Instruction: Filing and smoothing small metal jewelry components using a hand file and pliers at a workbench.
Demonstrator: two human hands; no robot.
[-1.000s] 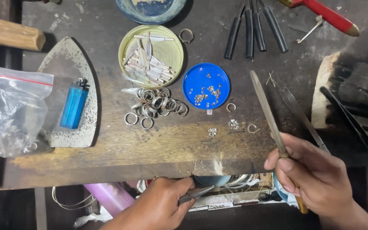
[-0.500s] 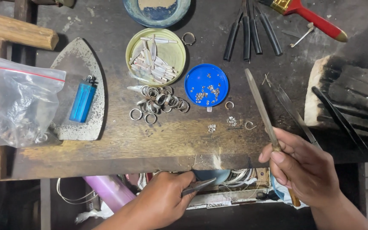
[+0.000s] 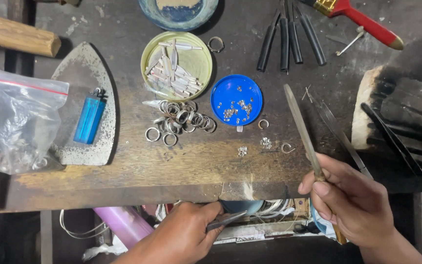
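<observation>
My right hand (image 3: pixel 355 203) grips a long metal file (image 3: pixel 300 129) by its wooden handle, the blade pointing up and left over the bench. Below the bench's front edge, my left hand (image 3: pixel 184 234) pinches a small dark metal tool or piece (image 3: pixel 228 221). A heap of silver rings (image 3: pixel 181 120) lies mid-bench. Beside it a blue lid (image 3: pixel 235 100) holds tiny silver bits. Above the rings, a yellow-green tin lid (image 3: pixel 177 61) holds slim metal strips.
A blue lighter (image 3: pixel 90 119) rests on an iron-shaped metal plate (image 3: pixel 81 73). A clear plastic bag (image 3: pixel 13 124) sits at left, pliers (image 3: pixel 289 39) and a red-handled brush (image 3: pixel 362 22) at the top, a charred block (image 3: pixel 401 115) at right. A pink tube (image 3: pixel 123 222) lies under the bench.
The view has shifted slightly. My right hand with the file has eased left and a little higher. My left hand stays under the bench edge with its small piece.
</observation>
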